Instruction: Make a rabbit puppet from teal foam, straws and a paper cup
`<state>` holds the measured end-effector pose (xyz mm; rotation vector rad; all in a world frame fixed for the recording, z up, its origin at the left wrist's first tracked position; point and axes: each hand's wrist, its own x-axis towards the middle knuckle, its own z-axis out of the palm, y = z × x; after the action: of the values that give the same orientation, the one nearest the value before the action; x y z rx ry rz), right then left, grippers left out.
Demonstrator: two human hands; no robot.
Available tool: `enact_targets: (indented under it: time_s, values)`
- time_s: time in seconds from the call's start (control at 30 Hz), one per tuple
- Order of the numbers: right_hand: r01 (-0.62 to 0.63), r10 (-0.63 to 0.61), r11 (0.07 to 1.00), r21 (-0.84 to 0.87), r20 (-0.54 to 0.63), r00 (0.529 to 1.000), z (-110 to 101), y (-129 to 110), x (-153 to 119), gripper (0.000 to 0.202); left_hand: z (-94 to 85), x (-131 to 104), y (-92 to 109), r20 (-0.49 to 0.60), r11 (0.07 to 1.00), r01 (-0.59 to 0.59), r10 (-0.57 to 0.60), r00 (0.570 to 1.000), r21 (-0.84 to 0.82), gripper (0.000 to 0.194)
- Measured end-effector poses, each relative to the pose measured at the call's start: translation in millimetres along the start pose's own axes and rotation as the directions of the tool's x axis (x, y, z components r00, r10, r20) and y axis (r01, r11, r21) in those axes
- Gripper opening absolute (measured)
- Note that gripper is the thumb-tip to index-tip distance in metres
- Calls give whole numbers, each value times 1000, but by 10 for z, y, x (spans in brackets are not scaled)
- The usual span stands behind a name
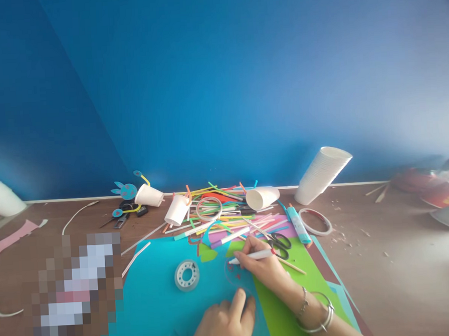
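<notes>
My right hand (265, 268) grips a white marker (259, 255) with a red end, its tip on a blue sheet of paper (151, 287). Small red marks (237, 276) show inside a faint round outline there. Just below, my left hand (227, 321) rests on the same sheet with its fingers curled close together. A roll of clear tape (187, 275) lies on the blue sheet to the left. Beyond my right hand are black-handled scissors (279, 243) and a green sheet (291, 295) partly under my right wrist.
Colourful straws and pens (226, 200) lie heaped by the blue wall (205, 89). Paper cups (177, 210) lie around them, one bearing a blue rabbit-shaped cutout (128, 191). A leaning cup stack (321, 175), a glue tube (298, 224) and a tape ring (315, 221) are right.
</notes>
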<state>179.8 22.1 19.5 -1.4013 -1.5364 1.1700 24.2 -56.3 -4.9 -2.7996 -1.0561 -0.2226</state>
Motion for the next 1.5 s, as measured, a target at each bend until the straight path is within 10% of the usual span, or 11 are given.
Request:
enact_targets:
  time_s: [0.77, 1.5]
  values:
    - [-75, 109, 938, 340, -84, 990, -166, -80, -4, 38, -72, 11, 1, 62, 998, 57, -56, 997, -13, 38]
    - [-6, 12, 999, 39, -166, 986, -189, 79, -97, 32, -1, -19, 4, -27, 1000, 14, -14, 1000, 2, 35]
